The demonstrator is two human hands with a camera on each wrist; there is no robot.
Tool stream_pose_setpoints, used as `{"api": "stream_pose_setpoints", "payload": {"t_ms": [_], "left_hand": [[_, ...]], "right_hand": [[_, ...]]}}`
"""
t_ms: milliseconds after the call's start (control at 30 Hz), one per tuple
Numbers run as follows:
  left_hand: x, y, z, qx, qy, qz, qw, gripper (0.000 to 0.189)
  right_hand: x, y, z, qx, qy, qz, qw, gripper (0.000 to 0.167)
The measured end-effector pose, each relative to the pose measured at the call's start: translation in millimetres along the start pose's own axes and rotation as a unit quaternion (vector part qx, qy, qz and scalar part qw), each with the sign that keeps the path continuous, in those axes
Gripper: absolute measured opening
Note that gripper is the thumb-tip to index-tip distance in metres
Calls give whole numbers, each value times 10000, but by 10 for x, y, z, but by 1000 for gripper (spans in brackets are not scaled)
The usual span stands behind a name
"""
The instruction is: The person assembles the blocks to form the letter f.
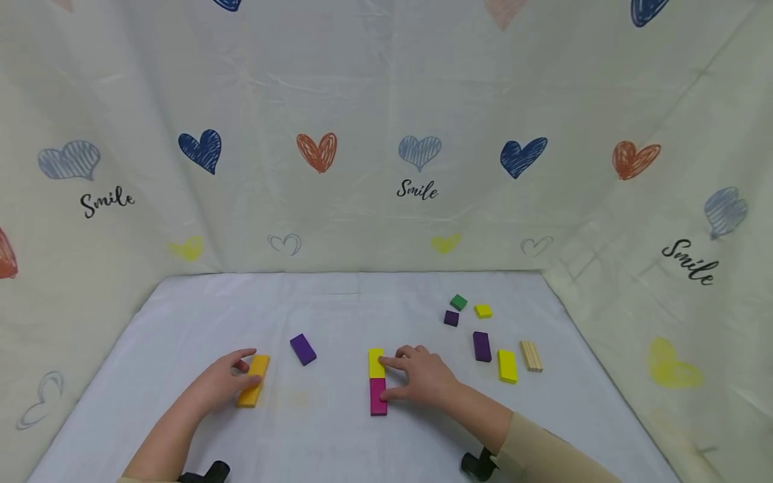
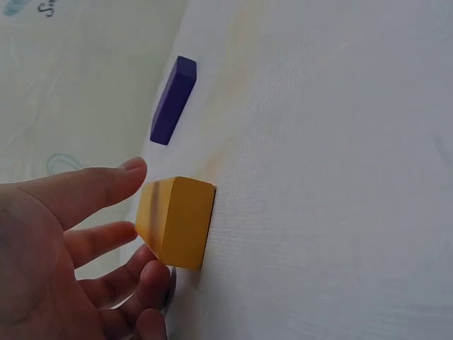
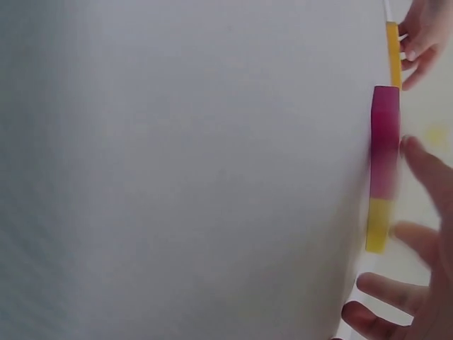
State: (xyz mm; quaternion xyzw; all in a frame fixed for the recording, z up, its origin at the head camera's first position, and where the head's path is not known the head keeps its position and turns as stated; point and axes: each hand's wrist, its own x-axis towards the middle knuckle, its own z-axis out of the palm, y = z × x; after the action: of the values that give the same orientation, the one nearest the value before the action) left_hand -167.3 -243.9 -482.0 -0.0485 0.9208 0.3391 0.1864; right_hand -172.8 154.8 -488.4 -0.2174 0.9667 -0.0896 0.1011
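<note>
The yellow block (image 1: 376, 363) and the magenta block (image 1: 378, 396) lie flat in the near middle of the white table (image 1: 338, 436), joined end to end so they make one straight strip, yellow on the far side and magenta nearer me. My right hand (image 1: 423, 377) rests along their right side: the forefinger touches the yellow block's edge and the thumb sits against the magenta one, the fingers only gently bent, pressing and not gripping. I judge that this side contact is what keeps the two ends squared up and flush. In the right wrist view the pair shows as one thin line, with my fingers (image 3: 414, 241) spread loosely beside it.

Off to the left, my left hand (image 1: 225, 381) is at the orange block (image 1: 253, 380), which lies flat with its long side running away from me. The thumb and fingers bracket it from the left; the left wrist view shows the thumb (image 2: 106, 184) over its top edge and the fingers curled under its near end, so I take this as a light pinch, ready to lift it.

Just beyond that, a purple block (image 1: 302, 349) lies at a slant, apart from both hands. Far right of my strip sits a loose cluster: a dark purple block (image 1: 481, 346), a yellow slab (image 1: 507, 366), a pale wooden block (image 1: 531, 355), and behind them a small purple cube (image 1: 451, 318), a green cube (image 1: 458, 302) and a small yellow cube (image 1: 483, 310). None of these touch each other.
</note>
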Motion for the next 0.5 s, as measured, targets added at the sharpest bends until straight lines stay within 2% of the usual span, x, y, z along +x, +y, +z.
{"api": "stream_pose_setpoints", "payload": {"t_ms": [300, 500], "left_hand": [[64, -14, 27, 200, -109, -70, 9997, 77], [71, 9, 62, 344, 10, 4, 9994, 73]], "right_hand": [[18, -29, 16, -194, -63, 44, 9998, 72], [0, -31, 4, -218, -59, 38, 9997, 72]]}}
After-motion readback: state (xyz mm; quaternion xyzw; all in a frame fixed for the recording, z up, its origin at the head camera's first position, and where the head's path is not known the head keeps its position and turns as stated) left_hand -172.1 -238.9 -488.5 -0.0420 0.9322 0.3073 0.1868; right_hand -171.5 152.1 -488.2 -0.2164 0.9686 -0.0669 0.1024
